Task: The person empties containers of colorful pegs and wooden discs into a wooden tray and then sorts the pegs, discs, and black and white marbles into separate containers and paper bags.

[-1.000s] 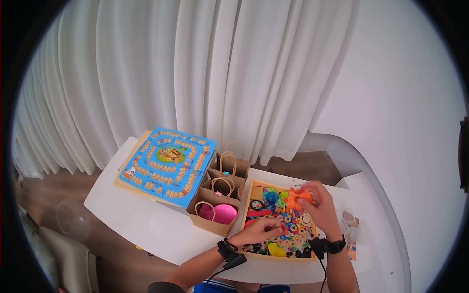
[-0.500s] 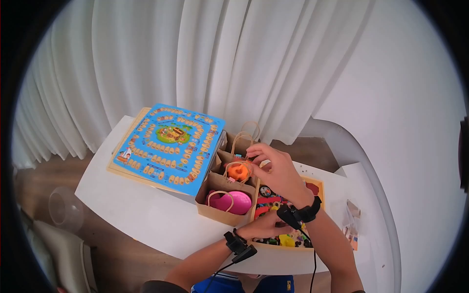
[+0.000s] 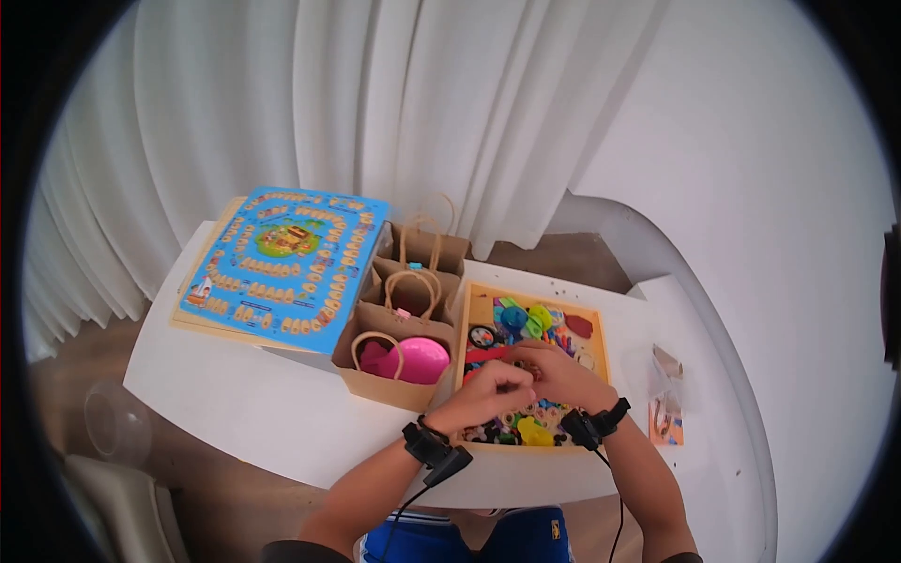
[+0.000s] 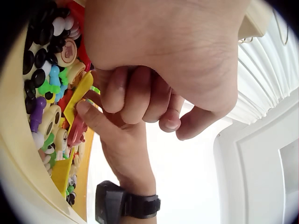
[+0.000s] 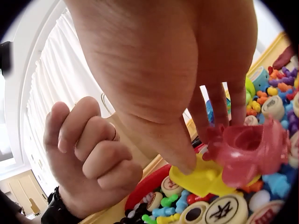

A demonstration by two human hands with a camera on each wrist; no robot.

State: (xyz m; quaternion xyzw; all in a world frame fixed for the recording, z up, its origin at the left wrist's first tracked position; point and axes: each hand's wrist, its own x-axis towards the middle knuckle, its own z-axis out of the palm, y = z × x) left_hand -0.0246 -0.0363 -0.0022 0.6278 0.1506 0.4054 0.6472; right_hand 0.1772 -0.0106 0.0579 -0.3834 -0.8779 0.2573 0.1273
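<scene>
In the head view both hands are over a shallow wooden tray filled with small coloured toy pieces. My right hand reaches down into it with fingers extended. In the right wrist view its thumb touches a yellow plastic piece, while its fingers hang beside a hollow reddish-pink toy. My left hand hovers over the left of the tray, fingers loosely curled, with nothing visible in it. Round printed discs lie among the pieces.
Left of the tray stand three brown paper bags with handles, the nearest containing bright pink things. Farther left lies a blue game board. A small clear packet is on the table's right. White curtains hang behind.
My right hand carried an orange toy from the tray to the middle bag, let go of it, and returned to the tray. The left hand lifted slightly.
</scene>
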